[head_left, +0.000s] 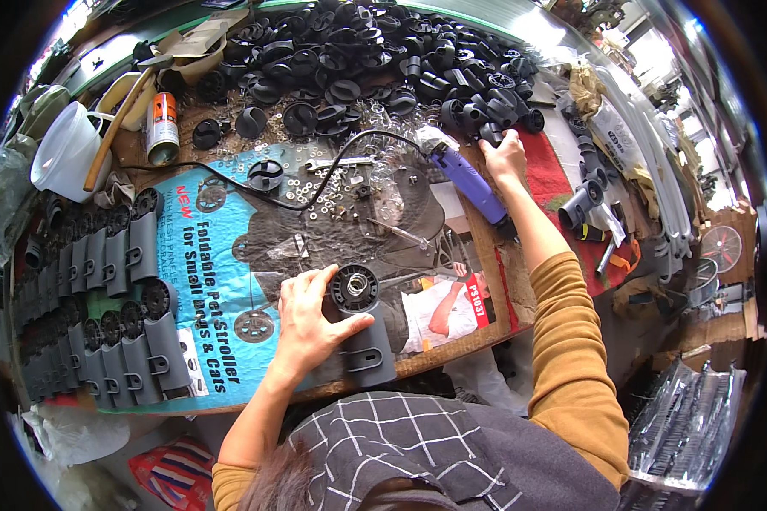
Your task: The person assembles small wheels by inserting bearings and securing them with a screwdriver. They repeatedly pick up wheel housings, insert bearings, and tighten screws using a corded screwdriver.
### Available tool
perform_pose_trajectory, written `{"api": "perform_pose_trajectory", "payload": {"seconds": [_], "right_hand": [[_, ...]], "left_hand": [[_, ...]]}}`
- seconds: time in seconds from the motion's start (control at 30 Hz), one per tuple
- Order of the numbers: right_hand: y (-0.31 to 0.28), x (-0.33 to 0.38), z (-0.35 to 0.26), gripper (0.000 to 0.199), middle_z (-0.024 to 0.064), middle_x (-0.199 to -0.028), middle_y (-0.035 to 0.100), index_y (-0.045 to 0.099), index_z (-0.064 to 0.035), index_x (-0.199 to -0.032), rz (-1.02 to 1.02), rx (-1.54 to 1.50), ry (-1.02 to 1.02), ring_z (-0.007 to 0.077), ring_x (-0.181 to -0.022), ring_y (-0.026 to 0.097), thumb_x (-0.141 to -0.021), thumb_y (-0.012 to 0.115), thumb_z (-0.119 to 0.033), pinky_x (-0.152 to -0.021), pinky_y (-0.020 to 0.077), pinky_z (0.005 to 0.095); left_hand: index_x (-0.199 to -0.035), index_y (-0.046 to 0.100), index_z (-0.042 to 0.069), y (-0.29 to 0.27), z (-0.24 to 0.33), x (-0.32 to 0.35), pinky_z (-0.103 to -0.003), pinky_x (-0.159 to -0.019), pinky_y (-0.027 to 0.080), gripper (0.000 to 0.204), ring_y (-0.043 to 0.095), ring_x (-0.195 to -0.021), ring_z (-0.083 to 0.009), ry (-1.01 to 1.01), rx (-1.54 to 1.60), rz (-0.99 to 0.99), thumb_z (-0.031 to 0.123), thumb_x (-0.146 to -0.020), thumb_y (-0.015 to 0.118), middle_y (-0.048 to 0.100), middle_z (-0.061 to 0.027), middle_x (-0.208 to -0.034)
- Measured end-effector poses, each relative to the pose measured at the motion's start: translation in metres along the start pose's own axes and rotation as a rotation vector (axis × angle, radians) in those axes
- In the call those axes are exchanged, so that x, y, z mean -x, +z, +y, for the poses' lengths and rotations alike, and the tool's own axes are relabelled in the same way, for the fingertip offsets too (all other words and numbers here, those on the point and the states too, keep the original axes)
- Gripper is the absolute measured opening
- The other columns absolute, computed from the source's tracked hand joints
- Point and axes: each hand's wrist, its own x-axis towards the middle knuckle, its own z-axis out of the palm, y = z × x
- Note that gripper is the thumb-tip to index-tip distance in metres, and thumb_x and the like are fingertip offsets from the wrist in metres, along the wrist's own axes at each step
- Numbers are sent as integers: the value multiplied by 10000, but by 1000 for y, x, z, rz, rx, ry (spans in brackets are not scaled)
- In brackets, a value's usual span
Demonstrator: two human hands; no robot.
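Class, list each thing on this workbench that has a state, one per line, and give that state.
left hand: gripping the grey part
grey part: lying flat, black wheel piece seated on top
right hand: reaching into the black parts
purple power tool: lying down, cord attached
spray can: lying on its side
white plastic jug: tipped over
grey parts at left: laid in rows

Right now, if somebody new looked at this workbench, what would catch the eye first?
Probably the huge heap of black plastic parts across the far side of the bench, and the rows of grey brackets lined up on the left. Near the front edge, the left hand rests on a grey bracket with a black wheel, while the right hand reaches the heap beside a purple power tool.
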Motion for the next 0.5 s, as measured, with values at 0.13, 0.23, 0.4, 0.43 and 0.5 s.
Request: {"api": "perform_pose_trajectory", "payload": {"seconds": [0.13,0.23,0.4,0.43,0.5], "right_hand": [[-50,51,-31,462,170,-1027,616,541,-48,-1131,171,-207,-404,373,-950,604,-767,773,-212,-816,479,457],[-91,121,-69,554,116,-1128,592,568,-89,-1208,85,-345,-917,311,-1044,552,-700,788,-113,-911,435,417],[-130,199,-107,562,139,-1233,571,514,-85,-1252,-227,-643,-1131,326,-1141,560,-743,752,-51,-991,426,440],[-135,205,-111,570,167,-1254,562,498,-63,-1263,-295,-796,-1004,336,-1166,551,-753,755,-58,-987,441,444],[-142,212,-119,571,178,-1285,538,529,-57,-1250,-326,-779,-947,338,-1165,545,-735,775,-70,-974,459,427]], "left_hand": [[-1251,587,4,-17,16,-13,-418,-986,379,742,470,-1141,-311,-27,56,73,465,-711,802,593,-145,-1143],[-1303,537,12,-17,35,-31,-371,-891,442,701,563,-1026,-243,-25,441,67,408,-779,781,629,-104,-1112],[-1289,435,-25,-12,46,-28,-279,-901,517,563,618,-1033,-148,-185,1198,-47,17,-819,740,598,-109,-1177],[-1275,432,-22,-13,44,-22,-298,-936,511,543,607,-1084,-159,-198,1178,-24,7,-820,729,600,-111,-1174],[-1279,432,-25,-14,41,-12,-292,-932,511,540,607,-1081,-158,-157,1180,-21,7,-825,722,602,-113,-1174]]}}
